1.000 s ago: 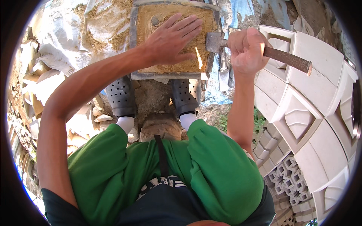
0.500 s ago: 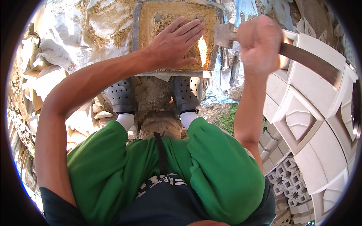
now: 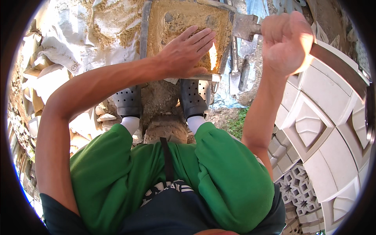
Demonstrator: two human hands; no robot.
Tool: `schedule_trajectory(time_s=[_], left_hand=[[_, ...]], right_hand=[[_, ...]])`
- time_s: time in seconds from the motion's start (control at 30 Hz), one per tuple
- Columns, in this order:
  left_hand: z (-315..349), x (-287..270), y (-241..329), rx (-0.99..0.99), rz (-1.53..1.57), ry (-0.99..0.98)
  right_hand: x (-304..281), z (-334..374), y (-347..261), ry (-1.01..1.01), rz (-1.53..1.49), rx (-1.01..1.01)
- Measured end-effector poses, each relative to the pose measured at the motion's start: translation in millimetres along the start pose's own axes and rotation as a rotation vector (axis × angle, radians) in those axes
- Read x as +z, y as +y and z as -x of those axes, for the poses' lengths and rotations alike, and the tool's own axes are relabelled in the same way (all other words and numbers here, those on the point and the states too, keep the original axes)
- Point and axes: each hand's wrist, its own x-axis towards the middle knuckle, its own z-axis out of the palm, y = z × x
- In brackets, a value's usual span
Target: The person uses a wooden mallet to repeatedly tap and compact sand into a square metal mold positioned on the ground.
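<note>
In front of my feet lies a square tray-like frame point(image 3: 144, 29) with dark edges, filled with tan, sandy material point(image 3: 188, 11). My left hand point(image 3: 184, 53) is open, palm down over its near part, fingers stretched out. Whether the palm touches the material cannot be made out. A bright patch of sunlight falls beside the fingertips. To the right, my raised right hand point(image 3: 288, 43) is closed round a tool with a square metal head point(image 3: 245, 27) and a long dark handle point(image 3: 342, 66). The metal head hangs near the frame's right edge.
Pale moulded blocks point(image 3: 307, 121) are stacked at the right, with openwork blocks point(image 3: 299, 188) below them. Hand tools, including a trowel point(image 3: 234, 80), lie on blue sheeting point(image 3: 254, 47) beside the frame. White sheeting point(image 3: 113, 39) and broken pieces point(image 3: 51, 90) lie at the left.
My right hand has moved right and slightly up, carrying the tool's head away from the frame's edge. My left hand has shifted slightly nearer to me, still flat.
</note>
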Motion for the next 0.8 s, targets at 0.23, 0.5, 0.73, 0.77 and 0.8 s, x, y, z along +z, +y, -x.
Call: schedule_trajectory(time_s=[0.23, 0.5, 0.73, 0.77, 0.8], left_hand=[[2, 2, 4, -0.023, 0.036, -0.012], [-2, 4, 10, -0.044, 0.036, -0.009], [0, 5, 15, -0.061, 0.015, 0.024], [-1, 5, 17, -0.059, 0.016, 0.032], [-6, 5, 22, -0.030, 0.024, 0.036]], right_hand=[[20, -3, 20, 0.108, 0.236, 0.022], [10, -16, 57, 0.117, 0.173, -0.012], [23, -21, 12, 0.185, 0.101, -0.042], [15, -18, 31, 0.138, 0.214, -0.059], [-6, -9, 71, 0.128, 0.212, -0.066]])
